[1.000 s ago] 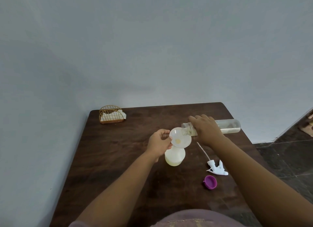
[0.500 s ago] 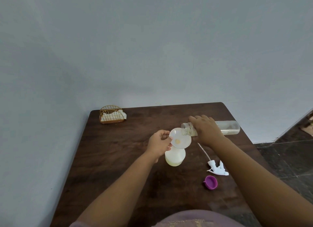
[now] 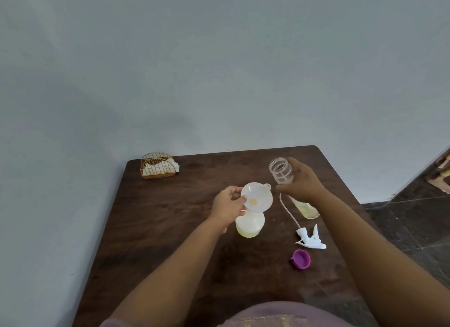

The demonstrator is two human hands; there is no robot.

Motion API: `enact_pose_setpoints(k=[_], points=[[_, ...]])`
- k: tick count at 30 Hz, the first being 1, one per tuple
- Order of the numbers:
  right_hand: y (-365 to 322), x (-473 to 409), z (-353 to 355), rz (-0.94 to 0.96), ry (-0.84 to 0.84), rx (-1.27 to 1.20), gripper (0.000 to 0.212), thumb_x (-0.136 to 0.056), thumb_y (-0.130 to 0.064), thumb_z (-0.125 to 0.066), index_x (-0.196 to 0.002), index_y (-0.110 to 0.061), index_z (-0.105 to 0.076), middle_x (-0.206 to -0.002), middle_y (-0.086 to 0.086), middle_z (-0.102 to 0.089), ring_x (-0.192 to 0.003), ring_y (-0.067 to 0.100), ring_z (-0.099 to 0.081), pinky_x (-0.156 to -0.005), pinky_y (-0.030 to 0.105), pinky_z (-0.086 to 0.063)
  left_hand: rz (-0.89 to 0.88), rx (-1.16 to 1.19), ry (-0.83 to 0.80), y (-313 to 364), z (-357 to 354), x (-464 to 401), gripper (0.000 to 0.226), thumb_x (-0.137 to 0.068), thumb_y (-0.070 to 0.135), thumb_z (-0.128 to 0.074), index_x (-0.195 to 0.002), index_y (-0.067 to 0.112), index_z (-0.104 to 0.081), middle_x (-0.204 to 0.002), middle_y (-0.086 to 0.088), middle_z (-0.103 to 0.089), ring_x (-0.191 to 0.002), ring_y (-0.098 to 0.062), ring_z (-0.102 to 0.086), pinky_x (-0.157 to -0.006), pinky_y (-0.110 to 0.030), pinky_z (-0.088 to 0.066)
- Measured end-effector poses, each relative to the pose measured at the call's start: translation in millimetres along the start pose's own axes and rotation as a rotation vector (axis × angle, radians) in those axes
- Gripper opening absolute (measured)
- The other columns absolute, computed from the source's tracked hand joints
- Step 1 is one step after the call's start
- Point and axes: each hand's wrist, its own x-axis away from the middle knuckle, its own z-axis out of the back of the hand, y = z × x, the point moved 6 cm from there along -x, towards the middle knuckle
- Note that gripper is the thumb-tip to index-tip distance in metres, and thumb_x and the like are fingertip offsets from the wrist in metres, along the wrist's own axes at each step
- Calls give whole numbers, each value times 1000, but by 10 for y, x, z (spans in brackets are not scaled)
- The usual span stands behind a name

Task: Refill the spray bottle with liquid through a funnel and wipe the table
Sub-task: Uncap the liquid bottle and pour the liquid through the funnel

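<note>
A white spray bottle (image 3: 249,225) with pale yellow liquid stands mid-table, a translucent funnel (image 3: 258,198) seated in its neck. My left hand (image 3: 227,206) pinches the funnel's left rim. My right hand (image 3: 300,184) grips a clear refill bottle (image 3: 281,170), now turned upright to the right of the funnel, open mouth up, a little yellow liquid in its base. The white trigger sprayer head (image 3: 310,239) with its dip tube lies on the table to the right. A purple cap (image 3: 301,259) lies near it.
A gold wire napkin holder (image 3: 158,165) with white napkins stands at the back left corner of the dark wooden table (image 3: 170,229). The table's right edge drops to a dark tiled floor (image 3: 414,219). A grey wall runs behind.
My right hand has swung the refill bottle from lying tipped over the funnel to upright, away from the funnel's rim. My left hand stays on the funnel.
</note>
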Motion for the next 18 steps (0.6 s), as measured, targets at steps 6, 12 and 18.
enact_pose_setpoints(k=[6,12,18], points=[[69,87,98,-103,95,-104,42,-67,-5,-74,-104,-22,-60,-87,-9,-66,-80,8,-60,-67,17,-43,6,-24,2,8,4,6,27,-94,18,-62,-121,20,-59,-112,1,-67,-84,-13,-69,-68,-21,-59],[169,229,134,-190,181,-192,33,-67,-6,-73,-97,-16,-63,-90,0,-69,-83,15,-63,-74,28,-50,3,-30,-5,7,36,35,29,-95,16,-62,-124,18,-58,-109,2,-66,-83,-11,-70,-68,-21,-58],[401,458,75,-291,284,-364,35,-63,-6,-74,-94,-19,-64,-92,2,-71,-89,21,-68,-79,36,-56,16,-55,-17,-83,71,93,35,-95,18,-61,-130,16,-55,-111,1,-66,-85,-13,-69,-70,-23,-59]])
